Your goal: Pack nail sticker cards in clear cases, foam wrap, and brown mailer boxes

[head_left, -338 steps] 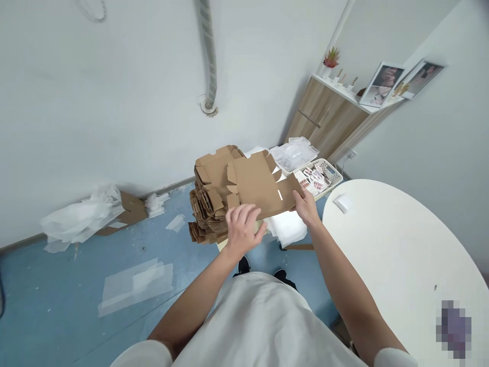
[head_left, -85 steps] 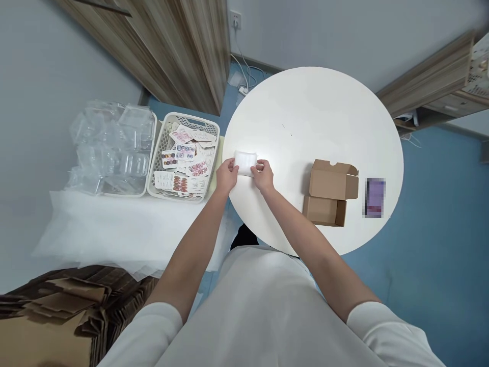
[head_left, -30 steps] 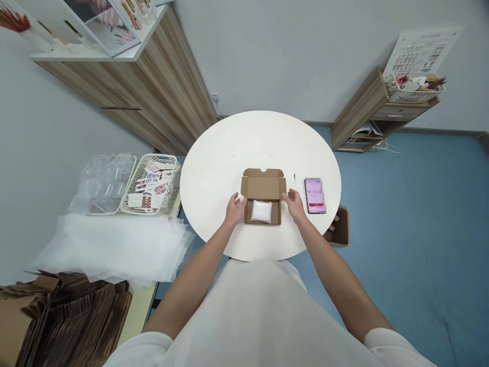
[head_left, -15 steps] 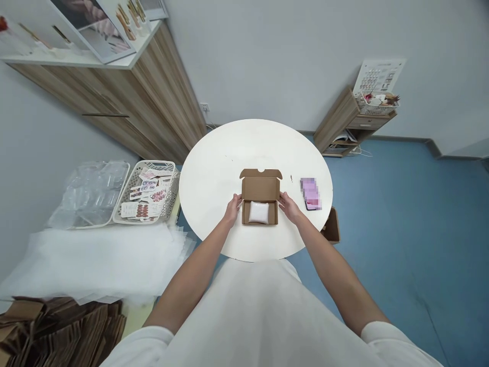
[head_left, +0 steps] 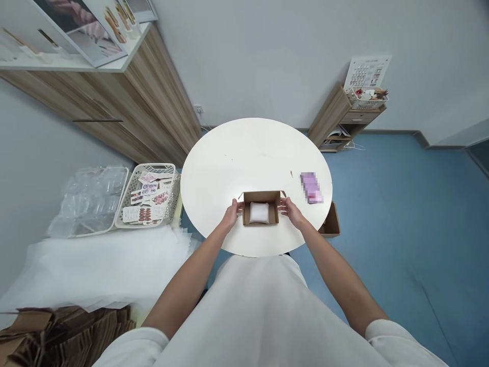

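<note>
Cardboard box (head_left: pixel 246 213): lid (head_left: pixel 262 197) just swung upright, not closed; pouch (head_left: pixel 259 212) inside.
Left hand (head_left: pixel 231 213), right hand (head_left: pixel 292 211) apart, flanking it; grip unclear.

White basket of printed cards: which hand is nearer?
Left. The left hand is right of the basket, at the left side of the box; the right hand is farther off, at the box's right side.

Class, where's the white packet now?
In the head view, the white packet lies inside the cardboard box on the near side of the round table, between left hand and right hand.
</note>
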`<control>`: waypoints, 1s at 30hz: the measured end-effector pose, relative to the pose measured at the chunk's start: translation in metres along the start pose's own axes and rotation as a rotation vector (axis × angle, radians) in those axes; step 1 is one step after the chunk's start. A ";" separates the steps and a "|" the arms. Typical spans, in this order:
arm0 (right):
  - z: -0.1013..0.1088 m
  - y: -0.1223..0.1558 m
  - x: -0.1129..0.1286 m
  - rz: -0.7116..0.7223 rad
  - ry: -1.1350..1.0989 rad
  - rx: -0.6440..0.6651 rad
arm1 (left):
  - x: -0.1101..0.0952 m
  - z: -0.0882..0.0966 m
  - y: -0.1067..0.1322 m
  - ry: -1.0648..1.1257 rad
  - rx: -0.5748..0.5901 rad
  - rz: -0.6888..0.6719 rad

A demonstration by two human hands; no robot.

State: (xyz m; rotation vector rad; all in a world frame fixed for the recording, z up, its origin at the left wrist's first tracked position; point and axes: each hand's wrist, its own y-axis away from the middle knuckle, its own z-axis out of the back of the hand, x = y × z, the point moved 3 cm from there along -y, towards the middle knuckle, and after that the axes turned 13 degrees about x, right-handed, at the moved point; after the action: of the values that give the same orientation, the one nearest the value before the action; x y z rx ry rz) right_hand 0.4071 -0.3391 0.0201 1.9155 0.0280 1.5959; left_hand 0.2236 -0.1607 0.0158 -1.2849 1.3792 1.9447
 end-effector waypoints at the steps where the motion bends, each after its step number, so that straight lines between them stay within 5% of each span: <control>1: 0.000 0.002 -0.001 -0.009 -0.004 0.016 | 0.002 0.001 0.001 -0.007 -0.007 0.012; 12: -0.013 0.016 0.005 -0.058 0.024 0.115 | 0.007 -0.004 0.013 0.011 0.070 0.048; 23: -0.017 -0.007 -0.021 -0.061 0.347 -0.216 | 0.008 -0.013 -0.002 -0.471 -0.134 -0.047; 30: -0.017 0.012 -0.043 -0.108 0.339 -0.227 | 0.039 -0.012 0.012 -0.291 -0.141 0.066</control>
State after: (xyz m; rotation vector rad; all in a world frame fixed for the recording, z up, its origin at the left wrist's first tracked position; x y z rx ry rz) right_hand 0.3760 -0.3580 -0.0104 1.4349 0.0868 1.7515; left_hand 0.2007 -0.1830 -0.0131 -0.9756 1.1715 2.2051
